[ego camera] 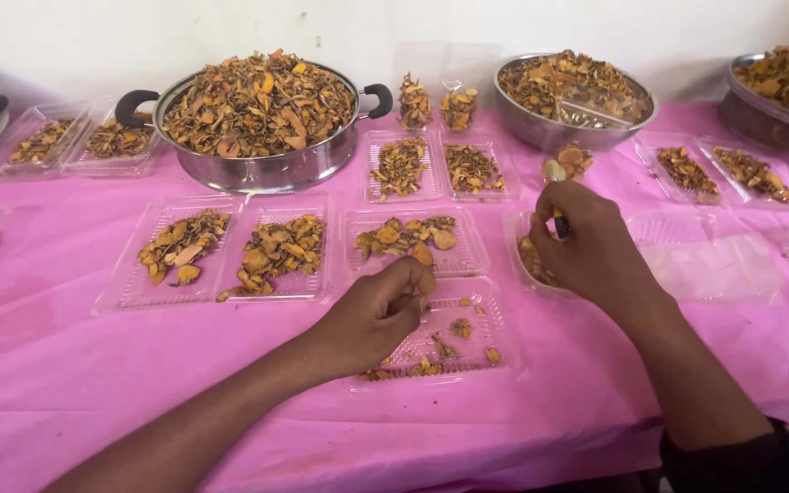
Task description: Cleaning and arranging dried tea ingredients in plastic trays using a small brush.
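From the head camera, the left hand (378, 315) was pinched narrowly on an orange dried slice (426, 281), held just above the far edge of a clear plastic tray (495, 361) that carried only a few scattered pieces. The right hand (586, 242) was closed around a spoon (554, 173), its bowl pointing away, over another tray (515, 239) tucked partly beneath the palm. The slice sat only between fingertips, so a loosened pinch would likely have dropped it onto the pink tablecloth (66, 365) instead of the tray, and the light trays looked easy to nudge with a wrist. Beyond the left hand lay filled trays (276, 248), then a heaped handled pot (257, 114); beyond the right hand stood a steel bowl (573, 96), crowding any reach forward.
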